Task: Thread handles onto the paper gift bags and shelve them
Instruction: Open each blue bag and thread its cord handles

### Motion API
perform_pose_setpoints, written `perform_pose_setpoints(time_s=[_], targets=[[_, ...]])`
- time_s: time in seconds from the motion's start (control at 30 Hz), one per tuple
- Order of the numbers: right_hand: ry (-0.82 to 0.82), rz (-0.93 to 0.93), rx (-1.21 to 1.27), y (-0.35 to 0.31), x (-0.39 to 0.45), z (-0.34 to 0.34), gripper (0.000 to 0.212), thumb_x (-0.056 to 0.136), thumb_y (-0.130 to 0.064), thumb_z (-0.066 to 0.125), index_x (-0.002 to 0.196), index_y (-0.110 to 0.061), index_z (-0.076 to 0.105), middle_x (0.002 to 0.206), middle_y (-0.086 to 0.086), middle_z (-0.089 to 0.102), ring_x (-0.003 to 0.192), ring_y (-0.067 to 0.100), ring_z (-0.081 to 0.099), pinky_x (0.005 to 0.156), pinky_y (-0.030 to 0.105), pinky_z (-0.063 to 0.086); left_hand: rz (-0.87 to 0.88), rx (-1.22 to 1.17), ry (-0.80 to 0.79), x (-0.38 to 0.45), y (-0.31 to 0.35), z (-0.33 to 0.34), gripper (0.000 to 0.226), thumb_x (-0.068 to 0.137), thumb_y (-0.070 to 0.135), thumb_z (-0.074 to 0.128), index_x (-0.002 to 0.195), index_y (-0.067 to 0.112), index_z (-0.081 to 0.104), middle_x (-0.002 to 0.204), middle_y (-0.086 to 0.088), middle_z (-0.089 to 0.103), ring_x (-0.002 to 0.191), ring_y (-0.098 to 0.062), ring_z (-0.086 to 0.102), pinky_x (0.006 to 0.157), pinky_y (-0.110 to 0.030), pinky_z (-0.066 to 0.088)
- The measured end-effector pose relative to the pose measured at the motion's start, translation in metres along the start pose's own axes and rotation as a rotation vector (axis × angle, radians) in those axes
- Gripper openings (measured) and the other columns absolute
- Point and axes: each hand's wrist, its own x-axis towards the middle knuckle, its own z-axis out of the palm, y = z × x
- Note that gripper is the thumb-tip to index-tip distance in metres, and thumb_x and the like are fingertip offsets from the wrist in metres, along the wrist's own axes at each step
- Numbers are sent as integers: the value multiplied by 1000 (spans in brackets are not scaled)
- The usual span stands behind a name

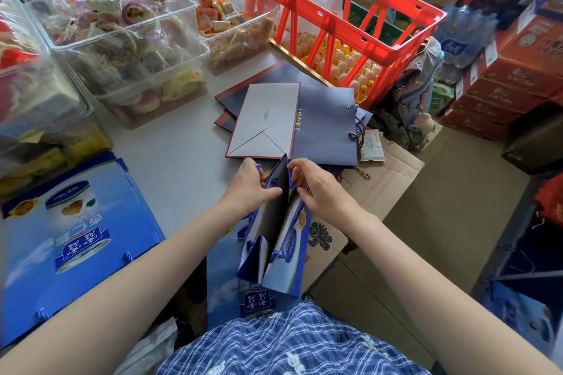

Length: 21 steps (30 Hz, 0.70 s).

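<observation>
Blue gift bag (280,240) held mouth-up between both hands for threading. Left hand (249,187) grip pinched blue cord (259,166) at rim; right hand (316,189) grip pinched opposite wall, steadying.

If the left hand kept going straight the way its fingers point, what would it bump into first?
Probably the flat grey bag on the table. The left hand, holding the blue bag, points up towards it, though depth is hard to judge.

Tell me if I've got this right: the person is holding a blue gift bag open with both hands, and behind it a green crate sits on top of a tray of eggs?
Nearly. The crate is red, not green, as the head view shows. The rest holds: the left hand and the right hand grip the blue gift bag at its top, and the crate sits over the eggs.
</observation>
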Motion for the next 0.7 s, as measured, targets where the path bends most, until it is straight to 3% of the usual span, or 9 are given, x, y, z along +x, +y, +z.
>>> perform_pose_setpoints(time_s=[0.1, 0.2, 0.3, 0.4, 0.47, 0.57, 0.7], targets=[[-40, 14, -5, 0, -5, 5, 45, 87, 0, 55, 129, -8, 42, 116, 8, 52, 95, 14, 52, 88, 27, 46, 94, 234, 116, 2, -5, 7, 38, 81, 9, 66, 108, 1, 41, 108, -14, 45, 96, -27, 50, 79, -31, 42], [21, 56, -87, 7, -10, 8, 49, 83, -5, 62, 128, -8, 44, 124, 8, 45, 110, 22, 46, 95, 37, 41, 112, 221, 92, 3, -11, 1, 21, 82, 2, 58, 93, 5, 40, 94, -13, 46, 85, -30, 48, 68, -30, 35], [137, 233, -185, 13, -14, 5, 41, 82, -16, 66, 120, -12, 52, 132, 6, 37, 121, 23, 32, 99, 37, 31, 84, 149, 68, 1, -14, -5, 18, 81, 2, 58, 87, 5, 41, 83, -11, 48, 75, -27, 46, 64, -31, 34], [-7, 371, -248, 17, -15, -3, 36, 86, -16, 59, 121, -12, 58, 143, 7, 32, 129, 29, 27, 103, 41, 31, 83, 116, 64, -5, -10, -4, 17, 81, 3, 59, 91, 3, 46, 80, -8, 50, 76, -27, 49, 66, -32, 39], [-130, 428, -235, 16, -12, -11, 36, 87, -13, 55, 122, -7, 59, 136, 12, 44, 124, 32, 40, 99, 38, 38, 107, 89, 53, -10, -5, -2, 17, 81, 3, 60, 89, 5, 45, 75, -2, 48, 74, -24, 47, 66, -30, 39], [-151, 438, -219, 14, -8, -23, 31, 86, -10, 53, 115, -4, 64, 115, 16, 61, 106, 30, 56, 86, 33, 45, 164, 104, 30, -14, 4, 1, 18, 82, 5, 60, 89, 6, 43, 74, -1, 45, 73, -23, 47, 69, -37, 44], [-223, 409, -381, 14, -3, -32, 35, 92, -19, 43, 125, -16, 54, 115, 12, 56, 107, 32, 54, 87, 40, 47, 165, 107, 52, -12, 8, -6, 22, 82, 8, 63, 93, 6, 45, 82, -6, 49, 79, -27, 52, 74, -39, 49]])
